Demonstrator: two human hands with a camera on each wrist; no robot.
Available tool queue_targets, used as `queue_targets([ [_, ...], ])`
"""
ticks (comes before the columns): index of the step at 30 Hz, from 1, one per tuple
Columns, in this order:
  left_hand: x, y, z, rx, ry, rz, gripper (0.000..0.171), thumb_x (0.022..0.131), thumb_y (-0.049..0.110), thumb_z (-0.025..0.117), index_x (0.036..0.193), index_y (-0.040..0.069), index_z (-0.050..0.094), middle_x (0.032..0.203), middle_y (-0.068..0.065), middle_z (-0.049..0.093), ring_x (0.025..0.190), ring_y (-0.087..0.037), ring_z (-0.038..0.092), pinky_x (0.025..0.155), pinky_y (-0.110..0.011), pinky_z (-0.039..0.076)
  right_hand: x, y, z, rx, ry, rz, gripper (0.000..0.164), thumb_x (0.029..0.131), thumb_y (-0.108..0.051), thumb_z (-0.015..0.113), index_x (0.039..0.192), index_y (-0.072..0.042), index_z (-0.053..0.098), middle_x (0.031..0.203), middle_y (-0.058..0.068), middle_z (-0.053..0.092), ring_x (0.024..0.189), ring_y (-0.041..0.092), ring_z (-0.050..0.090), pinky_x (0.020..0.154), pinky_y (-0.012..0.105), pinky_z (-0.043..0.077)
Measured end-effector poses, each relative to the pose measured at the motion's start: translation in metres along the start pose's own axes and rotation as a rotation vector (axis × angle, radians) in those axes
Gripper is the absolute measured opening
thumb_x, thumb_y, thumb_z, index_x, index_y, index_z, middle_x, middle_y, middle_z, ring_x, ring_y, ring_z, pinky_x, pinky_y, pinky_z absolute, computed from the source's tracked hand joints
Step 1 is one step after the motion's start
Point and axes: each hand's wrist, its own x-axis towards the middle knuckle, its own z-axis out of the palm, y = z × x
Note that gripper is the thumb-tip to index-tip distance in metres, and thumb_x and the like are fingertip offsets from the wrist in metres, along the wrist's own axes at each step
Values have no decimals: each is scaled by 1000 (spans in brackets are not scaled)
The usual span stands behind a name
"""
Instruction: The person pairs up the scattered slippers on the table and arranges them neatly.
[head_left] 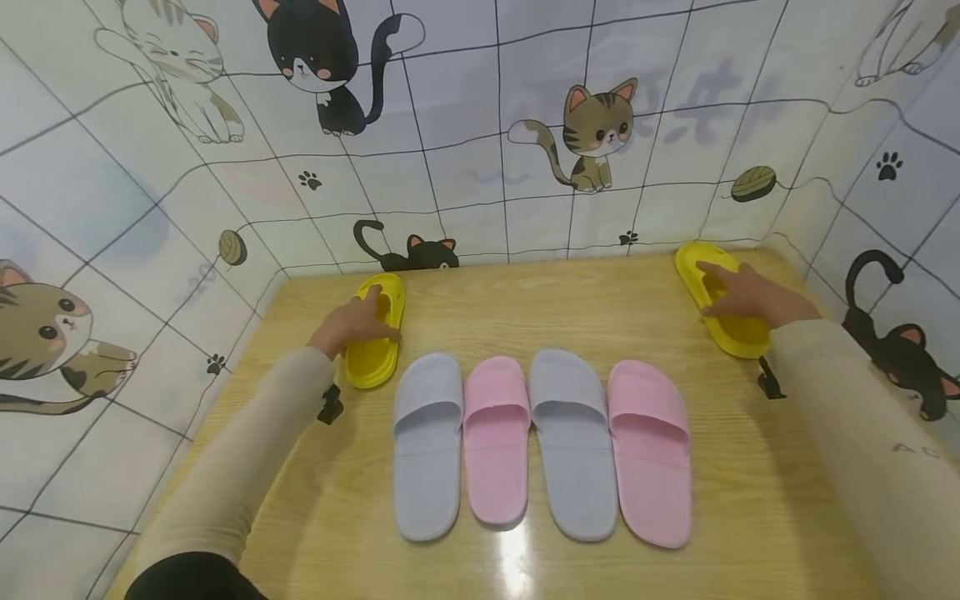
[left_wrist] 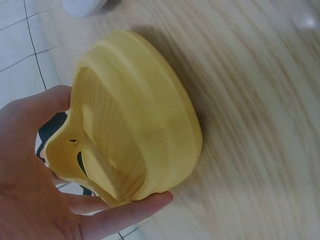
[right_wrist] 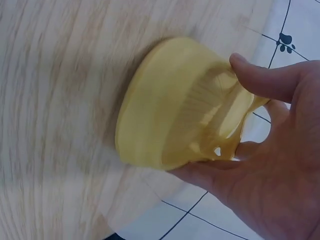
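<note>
On pale wood [head_left: 525, 312], rounded yellow slippers [head_left: 371, 368] [head_left: 738, 340], ribbed inside, one apiece in the half-curled grip of both hands [head_left: 351, 323] [head_left: 744, 298].

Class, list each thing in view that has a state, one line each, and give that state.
Left yellow shoe: gripped by the left hand, opening upward
Right yellow shoe: gripped by the right hand, opening upward
Grey slippers: soles down, alternating with the pink ones
Pink slippers: soles down, toes away from the person
</note>
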Motion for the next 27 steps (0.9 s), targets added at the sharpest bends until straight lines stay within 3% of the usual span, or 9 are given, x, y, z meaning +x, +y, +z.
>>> queue_targets([
  [6, 6, 17, -1, 13, -25, 7, 111, 90, 49, 71, 166, 15, -2, 160, -33, 32, 120, -48, 58, 72, -46, 64, -1, 2, -3, 18, -40, 26, 96, 89, -23, 68, 163, -5, 9, 150, 56, -1, 130, 78, 21, 104, 89, 21],
  [13, 11, 34, -5, -30, -54, 13, 109, 91, 44, 70, 166, 15, -3, 163, -32, 27, 128, -51, 55, 74, -51, 65, -1, 0, -7, 7, -59, 48, 98, 92, -25, 71, 164, -7, 7, 148, 55, 4, 127, 72, 27, 104, 86, 28],
  [20, 22, 50, -5, -50, -67, 38, 108, 91, 44, 71, 167, 19, -2, 170, -29, 10, 129, -50, 54, 74, -53, 65, -6, -4, -11, -1, -72, 29, 100, 93, -30, 74, 164, -7, 7, 152, 55, -2, 137, 75, 9, 107, 87, 19],
  [24, 29, 61, -7, -75, -85, 47, 108, 91, 44, 72, 167, 21, -2, 171, -25, 12, 133, -48, 52, 80, -55, 64, -6, -6, -12, -11, -51, 17, 100, 92, -30, 75, 165, -8, 10, 157, 50, -3, 142, 74, 0, 110, 86, 8],
  [27, 35, 72, -6, -92, -99, 45, 109, 90, 45, 72, 167, 22, -1, 167, -24, 24, 132, -47, 53, 83, -57, 63, -2, -3, -11, -24, -32, -4, 100, 92, -28, 77, 164, -7, 12, 159, 47, -1, 142, 73, -1, 113, 84, 5],
])
